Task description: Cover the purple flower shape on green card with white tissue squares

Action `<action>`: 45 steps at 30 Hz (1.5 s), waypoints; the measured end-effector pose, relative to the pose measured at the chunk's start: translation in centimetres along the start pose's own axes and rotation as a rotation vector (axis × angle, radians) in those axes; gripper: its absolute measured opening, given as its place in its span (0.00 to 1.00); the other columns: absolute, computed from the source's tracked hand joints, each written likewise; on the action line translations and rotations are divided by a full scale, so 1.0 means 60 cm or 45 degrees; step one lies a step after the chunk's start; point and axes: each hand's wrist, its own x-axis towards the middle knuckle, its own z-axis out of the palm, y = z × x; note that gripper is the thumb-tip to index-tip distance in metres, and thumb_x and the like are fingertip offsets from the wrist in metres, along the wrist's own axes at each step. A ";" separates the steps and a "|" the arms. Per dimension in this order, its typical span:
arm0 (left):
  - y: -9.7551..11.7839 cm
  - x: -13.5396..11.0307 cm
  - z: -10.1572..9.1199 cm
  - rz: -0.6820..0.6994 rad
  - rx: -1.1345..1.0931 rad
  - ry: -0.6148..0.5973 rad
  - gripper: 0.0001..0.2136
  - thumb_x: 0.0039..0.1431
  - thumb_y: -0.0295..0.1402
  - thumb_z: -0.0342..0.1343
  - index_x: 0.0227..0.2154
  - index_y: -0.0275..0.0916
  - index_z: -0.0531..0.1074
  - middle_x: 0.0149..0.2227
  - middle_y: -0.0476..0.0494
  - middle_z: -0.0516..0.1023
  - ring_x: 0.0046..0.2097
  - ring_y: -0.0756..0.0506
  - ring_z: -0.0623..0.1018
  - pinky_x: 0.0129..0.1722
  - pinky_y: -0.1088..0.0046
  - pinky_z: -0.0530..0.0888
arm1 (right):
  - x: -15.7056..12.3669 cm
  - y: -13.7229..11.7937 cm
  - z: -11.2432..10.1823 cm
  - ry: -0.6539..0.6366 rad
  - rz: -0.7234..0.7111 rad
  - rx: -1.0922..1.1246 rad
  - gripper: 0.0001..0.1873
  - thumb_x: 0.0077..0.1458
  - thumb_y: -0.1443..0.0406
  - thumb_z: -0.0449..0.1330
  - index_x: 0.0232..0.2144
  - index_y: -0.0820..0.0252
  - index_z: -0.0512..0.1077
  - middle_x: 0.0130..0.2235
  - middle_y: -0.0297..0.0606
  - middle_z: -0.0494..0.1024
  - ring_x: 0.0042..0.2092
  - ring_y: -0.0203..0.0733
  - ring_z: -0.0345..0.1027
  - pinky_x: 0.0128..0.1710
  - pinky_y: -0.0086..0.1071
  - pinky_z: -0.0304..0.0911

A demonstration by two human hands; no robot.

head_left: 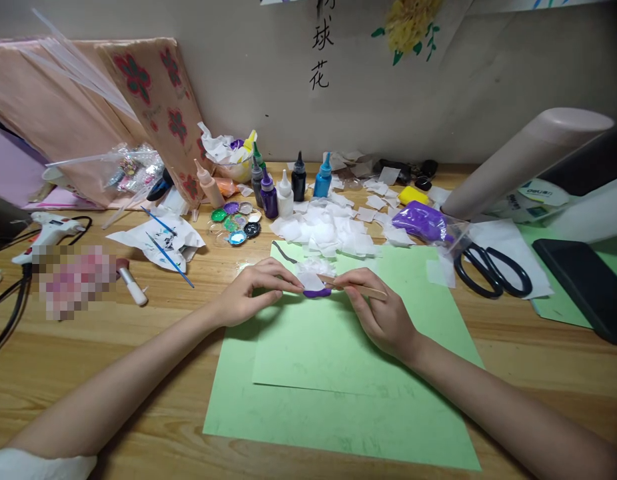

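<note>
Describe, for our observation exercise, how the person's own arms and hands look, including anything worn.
The left arm has a plain white sleeve at the picture's lower left corner, with the forearm uncovered. The right arm shows no sleeve. Neither the left hand nor the right hand wears a glove; no watch or bracelet shows.

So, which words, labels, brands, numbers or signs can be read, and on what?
"球花": black handwriting on the grey wall; the character above is cut off.
"deli": round white-and-green label at right; adjoining characters too blurred.
Unreadable: tiny script on the upright pink panel with red flowers.
</note>
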 end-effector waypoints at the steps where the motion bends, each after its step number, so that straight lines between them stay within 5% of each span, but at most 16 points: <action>1: -0.001 0.000 -0.001 -0.008 -0.028 -0.026 0.14 0.63 0.40 0.49 0.43 0.46 0.79 0.44 0.41 0.79 0.46 0.41 0.74 0.49 0.59 0.67 | 0.000 0.000 0.000 0.002 0.012 -0.003 0.09 0.63 0.71 0.49 0.42 0.57 0.68 0.36 0.40 0.76 0.40 0.42 0.71 0.38 0.35 0.69; 6: 0.001 -0.002 -0.002 -0.058 -0.191 -0.107 0.15 0.63 0.40 0.49 0.43 0.44 0.79 0.45 0.40 0.79 0.47 0.40 0.74 0.50 0.59 0.67 | -0.001 0.002 0.000 -0.001 0.019 0.002 0.09 0.63 0.70 0.49 0.42 0.57 0.68 0.37 0.40 0.76 0.40 0.41 0.71 0.38 0.33 0.69; 16: 0.001 0.000 0.013 -0.117 0.117 0.065 0.15 0.66 0.35 0.45 0.50 0.45 0.73 0.50 0.41 0.74 0.53 0.42 0.70 0.55 0.59 0.65 | -0.003 0.002 -0.001 0.005 0.044 0.025 0.09 0.63 0.70 0.49 0.41 0.57 0.68 0.37 0.41 0.76 0.40 0.43 0.71 0.37 0.36 0.69; 20: -0.002 -0.001 0.014 -0.085 0.157 0.061 0.15 0.66 0.34 0.46 0.50 0.44 0.73 0.51 0.41 0.73 0.54 0.42 0.70 0.55 0.59 0.65 | -0.009 0.000 -0.005 0.093 -0.133 0.110 0.11 0.60 0.72 0.49 0.43 0.56 0.67 0.35 0.41 0.76 0.38 0.44 0.70 0.35 0.37 0.69; 24: -0.002 -0.001 0.015 -0.085 0.171 0.061 0.15 0.66 0.35 0.45 0.50 0.44 0.73 0.51 0.41 0.73 0.55 0.41 0.69 0.56 0.59 0.65 | -0.010 -0.004 -0.006 0.013 -0.326 0.051 0.14 0.58 0.73 0.50 0.45 0.56 0.66 0.33 0.40 0.76 0.36 0.44 0.70 0.33 0.37 0.70; 39: 0.002 -0.002 0.017 -0.127 0.184 0.043 0.15 0.66 0.35 0.45 0.52 0.41 0.69 0.52 0.41 0.72 0.55 0.42 0.69 0.56 0.62 0.65 | -0.001 -0.005 0.008 -0.049 -0.231 -0.055 0.14 0.59 0.75 0.49 0.44 0.55 0.64 0.33 0.39 0.74 0.37 0.44 0.68 0.34 0.37 0.69; 45: 0.004 -0.004 0.020 -0.229 0.120 0.104 0.15 0.65 0.38 0.47 0.52 0.41 0.65 0.48 0.41 0.72 0.46 0.44 0.72 0.49 0.66 0.69 | -0.005 -0.002 0.006 -0.012 -0.225 -0.024 0.15 0.59 0.75 0.50 0.45 0.55 0.64 0.34 0.40 0.74 0.36 0.43 0.68 0.33 0.37 0.70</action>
